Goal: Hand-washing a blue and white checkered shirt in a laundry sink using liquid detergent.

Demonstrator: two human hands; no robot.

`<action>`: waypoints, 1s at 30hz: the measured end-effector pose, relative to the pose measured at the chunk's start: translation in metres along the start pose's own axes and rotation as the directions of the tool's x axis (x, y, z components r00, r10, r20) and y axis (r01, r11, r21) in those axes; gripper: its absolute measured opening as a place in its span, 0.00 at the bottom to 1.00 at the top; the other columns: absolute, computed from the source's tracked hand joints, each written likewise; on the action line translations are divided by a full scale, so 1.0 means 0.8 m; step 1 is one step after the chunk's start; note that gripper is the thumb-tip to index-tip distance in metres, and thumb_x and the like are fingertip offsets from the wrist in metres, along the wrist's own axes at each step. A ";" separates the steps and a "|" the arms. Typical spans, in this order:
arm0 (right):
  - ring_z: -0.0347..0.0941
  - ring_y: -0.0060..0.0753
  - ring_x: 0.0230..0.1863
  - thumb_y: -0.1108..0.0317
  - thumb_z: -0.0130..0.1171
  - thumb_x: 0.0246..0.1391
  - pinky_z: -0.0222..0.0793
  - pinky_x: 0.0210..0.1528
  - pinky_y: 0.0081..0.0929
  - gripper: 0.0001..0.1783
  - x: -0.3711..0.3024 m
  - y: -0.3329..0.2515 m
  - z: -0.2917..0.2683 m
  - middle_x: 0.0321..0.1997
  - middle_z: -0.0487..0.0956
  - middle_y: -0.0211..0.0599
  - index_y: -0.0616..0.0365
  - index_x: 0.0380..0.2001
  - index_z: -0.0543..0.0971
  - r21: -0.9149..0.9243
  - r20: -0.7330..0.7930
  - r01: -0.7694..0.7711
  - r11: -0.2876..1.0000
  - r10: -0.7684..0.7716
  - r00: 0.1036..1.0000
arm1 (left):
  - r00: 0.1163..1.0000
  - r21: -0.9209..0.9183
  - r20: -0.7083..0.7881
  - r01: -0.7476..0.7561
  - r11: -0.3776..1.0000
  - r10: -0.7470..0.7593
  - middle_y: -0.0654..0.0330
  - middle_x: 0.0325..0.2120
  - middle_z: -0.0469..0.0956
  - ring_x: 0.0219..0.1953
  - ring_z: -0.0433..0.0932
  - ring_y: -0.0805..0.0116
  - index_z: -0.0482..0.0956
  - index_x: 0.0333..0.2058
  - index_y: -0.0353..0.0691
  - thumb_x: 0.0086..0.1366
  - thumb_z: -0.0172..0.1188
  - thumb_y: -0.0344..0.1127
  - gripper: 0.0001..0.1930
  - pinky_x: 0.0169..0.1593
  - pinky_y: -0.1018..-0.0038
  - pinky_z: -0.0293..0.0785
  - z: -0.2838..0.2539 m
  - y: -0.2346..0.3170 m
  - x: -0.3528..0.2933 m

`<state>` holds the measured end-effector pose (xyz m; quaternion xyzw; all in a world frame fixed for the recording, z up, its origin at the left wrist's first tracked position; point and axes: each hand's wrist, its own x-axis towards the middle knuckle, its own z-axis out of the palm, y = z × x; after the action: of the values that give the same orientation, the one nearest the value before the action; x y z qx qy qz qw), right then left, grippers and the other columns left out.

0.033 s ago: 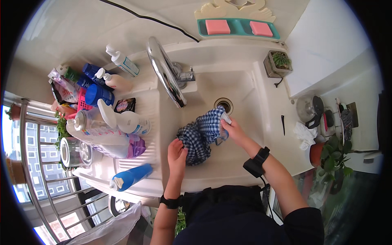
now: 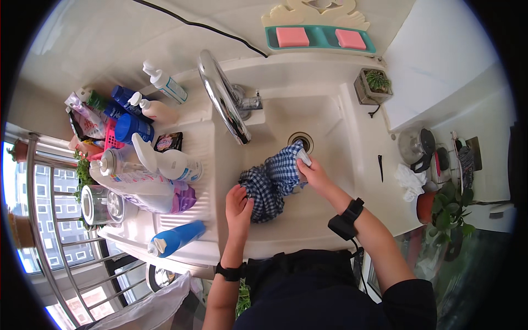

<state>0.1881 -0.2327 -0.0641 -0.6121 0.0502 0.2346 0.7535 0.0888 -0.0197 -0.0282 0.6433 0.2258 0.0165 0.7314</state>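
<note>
A bunched blue-and-white checked cloth (image 2: 264, 190) lies in the white sink basin (image 2: 324, 212), its far end beside the drain (image 2: 301, 142). My right hand (image 2: 314, 175) is closed on that far end, where a whitish piece (image 2: 303, 158) shows at the fingertips; whether it belongs to the cloth I cannot make out. At the cloth's near left side, my left hand (image 2: 238, 212) curls its fingers against the fabric, thumb a little apart from them. Part of the grip is hidden in the folds. The chrome faucet (image 2: 223, 99) arches over the basin's left side.
On the ribbed left ledge stand several bottles, including a white pump bottle (image 2: 165, 82); a blue bottle (image 2: 176, 239) lies nearer. Two pink soap bars (image 2: 292, 37) rest in a green dish behind. To the right are a small potted cactus (image 2: 378, 81) and a leafy plant (image 2: 451, 212).
My right hand has shifted very slightly, and the loose edge of cloth below it hangs differently. My left hand stays in place.
</note>
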 end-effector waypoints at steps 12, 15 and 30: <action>0.62 0.15 0.27 0.62 0.54 0.51 0.60 0.31 0.15 0.13 -0.091 -0.163 0.101 0.24 0.69 0.26 0.62 0.32 0.73 -0.250 0.458 0.441 0.862 -0.296 0.838 | 0.761 0.066 0.574 -0.411 0.909 0.302 0.49 0.52 0.59 0.53 0.61 0.64 0.58 0.51 0.33 0.35 0.72 0.34 0.43 0.53 0.68 0.60 0.054 0.060 -0.003; 0.65 0.22 0.34 0.62 0.54 0.50 0.61 0.37 0.19 0.15 -0.075 -0.175 0.099 0.33 0.71 0.33 0.62 0.36 0.71 -0.532 0.320 0.496 0.687 -0.380 0.868 | 0.903 -0.091 0.419 -0.066 0.994 0.099 0.62 0.35 0.74 0.37 0.72 0.74 0.68 0.41 0.33 0.49 0.60 0.28 0.19 0.43 0.78 0.67 0.054 0.042 -0.006; 0.47 0.33 0.62 0.36 0.40 0.49 0.45 0.60 0.37 0.41 -0.059 0.026 0.015 0.62 0.54 0.29 0.48 0.60 0.48 0.134 0.552 -0.315 0.940 0.194 0.811 | 0.846 -0.678 0.534 0.431 0.596 -0.004 0.53 0.47 0.67 0.50 0.65 0.55 0.62 0.50 0.37 0.58 0.46 0.45 0.24 0.55 0.61 0.58 0.059 0.086 -0.033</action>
<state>0.1349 -0.2321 -0.0628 -0.4241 -0.0526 0.4868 0.7619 0.1004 -0.0604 0.0486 0.2121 0.0871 -0.1402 0.9632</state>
